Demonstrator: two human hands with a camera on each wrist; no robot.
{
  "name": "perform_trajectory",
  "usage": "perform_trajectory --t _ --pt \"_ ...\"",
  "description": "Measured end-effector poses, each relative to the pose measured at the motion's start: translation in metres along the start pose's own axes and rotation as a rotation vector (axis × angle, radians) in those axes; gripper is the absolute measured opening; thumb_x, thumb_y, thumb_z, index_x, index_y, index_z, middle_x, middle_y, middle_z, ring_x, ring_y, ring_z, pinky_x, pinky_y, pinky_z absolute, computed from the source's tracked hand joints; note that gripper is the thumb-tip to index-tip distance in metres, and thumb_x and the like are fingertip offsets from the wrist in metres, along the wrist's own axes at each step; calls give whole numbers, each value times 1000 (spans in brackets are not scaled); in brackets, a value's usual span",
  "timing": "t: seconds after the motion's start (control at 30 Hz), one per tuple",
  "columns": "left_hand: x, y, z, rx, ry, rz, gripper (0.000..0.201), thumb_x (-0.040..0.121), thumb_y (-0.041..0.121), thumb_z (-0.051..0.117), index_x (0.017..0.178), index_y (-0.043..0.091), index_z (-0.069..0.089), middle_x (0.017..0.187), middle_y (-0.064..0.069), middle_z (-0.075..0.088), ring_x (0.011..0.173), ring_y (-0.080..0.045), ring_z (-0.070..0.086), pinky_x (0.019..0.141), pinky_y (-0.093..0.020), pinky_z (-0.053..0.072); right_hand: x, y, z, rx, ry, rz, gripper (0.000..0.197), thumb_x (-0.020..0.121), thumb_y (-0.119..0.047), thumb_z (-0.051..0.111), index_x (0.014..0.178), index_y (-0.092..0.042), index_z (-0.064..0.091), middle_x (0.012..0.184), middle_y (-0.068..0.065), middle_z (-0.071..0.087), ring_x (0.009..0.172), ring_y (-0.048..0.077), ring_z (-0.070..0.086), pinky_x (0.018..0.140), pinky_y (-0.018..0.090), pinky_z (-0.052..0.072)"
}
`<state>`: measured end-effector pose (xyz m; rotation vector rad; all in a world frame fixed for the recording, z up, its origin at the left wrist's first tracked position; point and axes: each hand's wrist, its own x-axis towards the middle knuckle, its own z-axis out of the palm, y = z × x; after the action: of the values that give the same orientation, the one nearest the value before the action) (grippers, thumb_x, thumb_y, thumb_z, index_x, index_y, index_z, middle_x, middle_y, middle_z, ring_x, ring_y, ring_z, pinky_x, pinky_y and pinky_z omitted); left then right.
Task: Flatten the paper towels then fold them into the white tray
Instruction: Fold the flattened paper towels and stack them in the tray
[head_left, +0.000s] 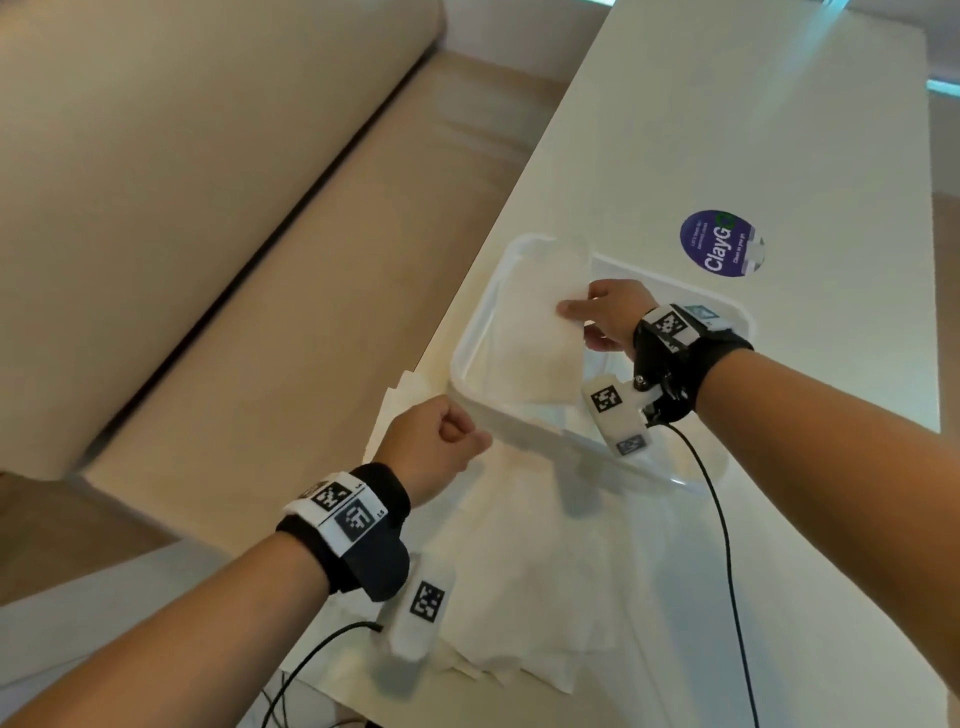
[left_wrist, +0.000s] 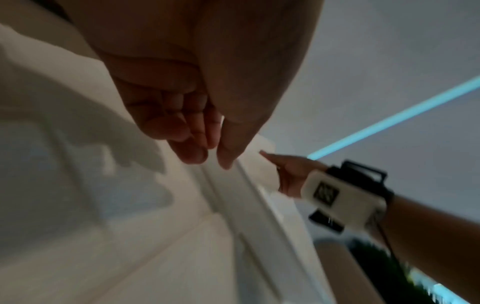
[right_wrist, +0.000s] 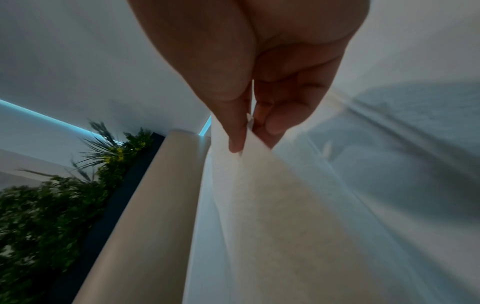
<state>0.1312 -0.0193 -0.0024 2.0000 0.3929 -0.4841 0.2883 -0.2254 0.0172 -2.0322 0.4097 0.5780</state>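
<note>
A white tray (head_left: 470, 332) sits on the white table. My right hand (head_left: 584, 319) pinches the edge of a folded paper towel (head_left: 535, 332) and holds it inside the tray's left half, slanted against the wall. In the right wrist view the thumb and fingers of my right hand (right_wrist: 249, 139) clamp the paper towel (right_wrist: 272, 205). My left hand (head_left: 457, 434) hovers at the tray's near left corner, curled into a fist with nothing in it, as my left hand (left_wrist: 213, 158) also shows in its wrist view. Several flat paper towels (head_left: 545, 571) lie stacked in front of the tray.
A beige sofa (head_left: 208, 260) runs along the table's left edge. A round purple sticker (head_left: 719, 243) lies beyond the tray. A black cable (head_left: 727, 545) trails from my right wrist across the table. Green plants (right_wrist: 52, 205) stand behind the sofa.
</note>
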Motion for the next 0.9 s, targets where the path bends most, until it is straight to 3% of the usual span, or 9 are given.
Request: perform_trajectory --t 0.13,0.27,0.4,0.53,0.7,0.77,0.9 --pt "-17 -23 7 235 -78 -37 30 79 39 75 90 19 56 80 2 61 69 -11 54 62 -20 45 11 1 8 -34 6 55 21 82 -24 74 90 -8 63 81 6 65 62 16 62 73 30 59" --pt "-29 -32 16 281 -123 -57 35 76 45 76 90 19 56 80 4 61 71 -10 56 71 -23 50 12 5 13 -44 -46 131 17 82 -19 74 87 -8 61 79 6 68 65 16 68 77 32 59" --pt "-33 -32 20 363 -131 -25 45 73 56 73 96 23 55 87 9 58 79 -7 56 75 -23 48 10 9 16 -82 -44 183 18 84 -17 71 74 -8 60 73 10 68 62 18 68 66 30 60" --pt "-35 -28 26 444 -132 31 48 74 61 69 101 24 54 91 12 51 83 -7 51 77 -24 46 11 7 15 -113 -52 184 19 87 -17 68 73 -8 58 67 10 67 58 18 67 55 25 58" --pt "-32 -27 32 438 -119 43 40 77 56 68 96 24 54 86 13 49 80 -9 51 77 -26 48 13 4 18 -186 -71 153 20 85 -20 70 73 -8 61 69 9 70 68 19 70 76 34 59" --pt "-31 -27 35 438 -123 37 36 79 54 68 95 24 55 83 13 49 78 -9 51 76 -26 48 13 4 19 -186 -76 149 19 84 -20 71 74 -6 63 73 11 72 73 21 72 80 39 58" --pt "-28 -30 36 418 -117 37 30 81 50 68 91 24 57 77 13 50 73 -9 51 77 -29 51 16 7 16 -194 -58 168 19 83 -23 71 73 -8 65 66 7 73 70 19 73 81 40 58"
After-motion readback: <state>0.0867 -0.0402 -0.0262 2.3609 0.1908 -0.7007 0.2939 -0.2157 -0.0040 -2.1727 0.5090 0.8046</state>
